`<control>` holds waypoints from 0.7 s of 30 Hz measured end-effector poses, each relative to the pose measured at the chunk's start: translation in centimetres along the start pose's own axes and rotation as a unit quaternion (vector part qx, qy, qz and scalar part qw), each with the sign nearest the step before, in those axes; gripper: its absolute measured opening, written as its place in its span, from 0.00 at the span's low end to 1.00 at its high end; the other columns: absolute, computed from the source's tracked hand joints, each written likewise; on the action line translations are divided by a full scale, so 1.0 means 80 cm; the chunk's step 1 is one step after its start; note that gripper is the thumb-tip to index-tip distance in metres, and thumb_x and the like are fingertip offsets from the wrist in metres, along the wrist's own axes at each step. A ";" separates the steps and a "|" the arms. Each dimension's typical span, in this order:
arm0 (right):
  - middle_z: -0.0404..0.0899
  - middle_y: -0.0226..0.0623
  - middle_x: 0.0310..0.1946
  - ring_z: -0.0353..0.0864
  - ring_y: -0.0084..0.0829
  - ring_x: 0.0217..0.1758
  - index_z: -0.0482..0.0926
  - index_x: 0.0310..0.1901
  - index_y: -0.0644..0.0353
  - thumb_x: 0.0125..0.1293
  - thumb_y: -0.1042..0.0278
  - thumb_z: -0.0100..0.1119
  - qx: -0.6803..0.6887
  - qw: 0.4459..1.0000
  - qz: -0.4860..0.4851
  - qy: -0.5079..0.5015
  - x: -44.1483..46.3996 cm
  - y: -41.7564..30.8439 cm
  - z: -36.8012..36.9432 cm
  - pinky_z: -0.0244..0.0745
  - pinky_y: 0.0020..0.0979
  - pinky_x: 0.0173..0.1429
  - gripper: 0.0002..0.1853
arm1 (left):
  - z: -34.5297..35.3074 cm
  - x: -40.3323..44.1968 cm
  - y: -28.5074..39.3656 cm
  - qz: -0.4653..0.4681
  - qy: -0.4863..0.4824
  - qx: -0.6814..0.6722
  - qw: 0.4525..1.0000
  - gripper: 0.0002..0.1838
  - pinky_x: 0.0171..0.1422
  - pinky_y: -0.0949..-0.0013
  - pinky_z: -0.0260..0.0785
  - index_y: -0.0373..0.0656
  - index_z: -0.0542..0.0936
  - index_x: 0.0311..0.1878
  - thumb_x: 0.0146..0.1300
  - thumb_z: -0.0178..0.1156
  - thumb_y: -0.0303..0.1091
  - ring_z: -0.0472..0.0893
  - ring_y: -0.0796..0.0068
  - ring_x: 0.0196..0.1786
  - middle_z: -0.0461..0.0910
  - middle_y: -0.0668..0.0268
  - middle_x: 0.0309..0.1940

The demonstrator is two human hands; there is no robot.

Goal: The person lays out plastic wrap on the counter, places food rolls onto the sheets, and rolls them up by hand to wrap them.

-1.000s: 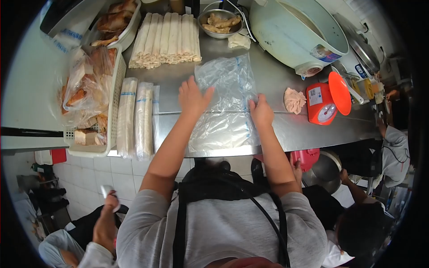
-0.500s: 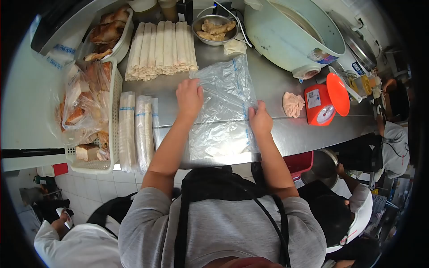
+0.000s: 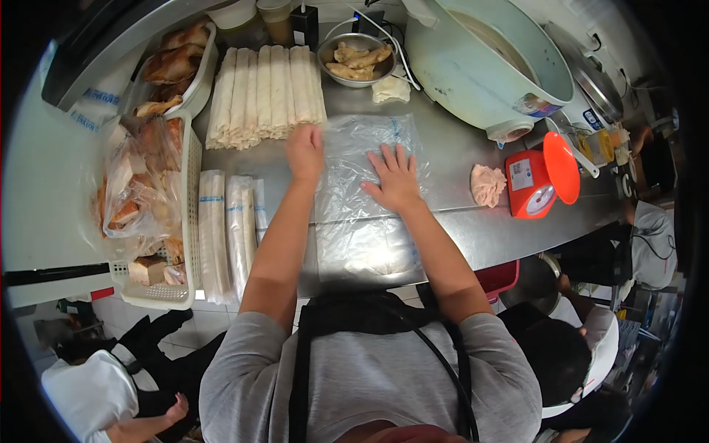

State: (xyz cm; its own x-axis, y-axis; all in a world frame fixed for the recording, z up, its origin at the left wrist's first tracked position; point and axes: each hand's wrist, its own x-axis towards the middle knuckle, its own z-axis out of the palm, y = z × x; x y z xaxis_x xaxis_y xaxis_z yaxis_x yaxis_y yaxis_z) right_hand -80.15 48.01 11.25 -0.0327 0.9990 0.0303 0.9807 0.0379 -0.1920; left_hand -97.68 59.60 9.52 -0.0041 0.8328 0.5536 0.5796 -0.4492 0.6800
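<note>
A clear plastic bag (image 3: 362,229) with blue print lies flat on the steel table in front of me. My left hand (image 3: 304,153) is closed at the bag's upper left edge, pinching it. Fingers spread, my right hand (image 3: 395,177) presses flat on the upper part of the bag. Just beyond my left hand lies a stack of long pale rolls (image 3: 267,96). Two bagged bundles of similar rolls (image 3: 214,236) rest to the left of my left forearm.
A white basket (image 3: 193,214) of bagged meat stands at left, below a tub of roasted meat (image 3: 173,63). At the back are a metal bowl (image 3: 357,81) and a large pale green machine (image 3: 473,81). Pink minced meat (image 3: 487,184) lies beside an orange scale (image 3: 528,184). Co-workers are nearby.
My right hand has moved from the bag's right edge inward and now lies spread on it. The bag looks flatter. My left hand stays at the left edge.
</note>
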 end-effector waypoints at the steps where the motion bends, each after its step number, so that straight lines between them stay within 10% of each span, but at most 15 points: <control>1: 0.50 0.40 0.67 0.39 0.49 0.71 0.59 0.63 0.46 0.55 0.38 0.49 -0.003 1.000 -0.001 0.001 0.004 0.001 0.001 0.35 0.55 0.68 0.36 | -0.007 0.012 0.009 -0.022 0.015 -0.026 0.999 0.02 0.40 0.55 0.63 0.43 0.75 0.27 0.52 0.57 0.29 0.74 0.60 0.33 0.74 0.63 0.25; 5: 0.47 0.40 0.68 0.38 0.49 0.71 0.58 0.64 0.46 0.56 0.37 0.47 -0.005 1.000 0.001 -0.010 0.000 0.000 0.003 0.34 0.56 0.68 0.36 | -0.033 0.015 0.045 0.060 0.138 0.013 0.989 0.07 0.47 0.57 0.62 0.42 0.76 0.36 0.52 0.58 0.29 0.72 0.57 0.42 0.73 0.59 0.34; 8: 0.47 0.40 0.68 0.38 0.48 0.71 0.58 0.64 0.47 0.55 0.39 0.49 0.001 1.000 0.007 -0.017 0.001 -0.002 0.000 0.33 0.56 0.68 0.37 | -0.036 -0.041 0.056 0.148 -0.211 -0.023 0.966 0.18 0.57 0.56 0.58 0.43 0.73 0.48 0.53 0.59 0.35 0.67 0.52 0.53 0.71 0.55 0.47; 12: 0.53 0.44 0.66 0.45 0.49 0.70 0.60 0.63 0.51 0.55 0.48 0.54 0.076 0.997 0.002 0.005 0.007 0.006 -0.013 0.38 0.54 0.68 0.34 | -0.023 -0.083 0.062 0.083 -0.279 0.157 0.944 0.29 0.66 0.48 0.45 0.44 0.67 0.59 0.54 0.58 0.44 0.57 0.47 0.63 0.62 0.51 0.59; 15: 0.55 0.47 0.64 0.48 0.50 0.69 0.65 0.60 0.54 0.54 0.54 0.57 0.465 0.878 0.009 0.112 0.024 0.046 0.002 0.42 0.53 0.67 0.31 | -0.027 -0.091 0.054 0.085 -0.282 0.204 0.934 0.33 0.67 0.44 0.40 0.45 0.64 0.62 0.54 0.58 0.48 0.53 0.46 0.66 0.58 0.51 0.63; 21: 0.56 0.49 0.63 0.49 0.53 0.68 0.66 0.58 0.56 0.55 0.58 0.57 0.102 0.986 -0.033 0.130 -0.075 0.008 -0.040 0.44 0.54 0.67 0.28 | -0.032 -0.103 0.076 0.095 -0.279 0.213 0.932 0.34 0.65 0.41 0.42 0.46 0.63 0.62 0.53 0.58 0.46 0.52 0.44 0.66 0.55 0.51 0.64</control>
State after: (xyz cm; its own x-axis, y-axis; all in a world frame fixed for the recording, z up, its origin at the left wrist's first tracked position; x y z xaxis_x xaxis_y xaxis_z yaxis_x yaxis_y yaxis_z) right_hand -78.70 41.94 14.05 -0.0191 0.9554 0.2946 0.9182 0.1333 -0.3730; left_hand -96.25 49.17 10.32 0.4863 0.8437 0.2276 0.7982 -0.5348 0.2771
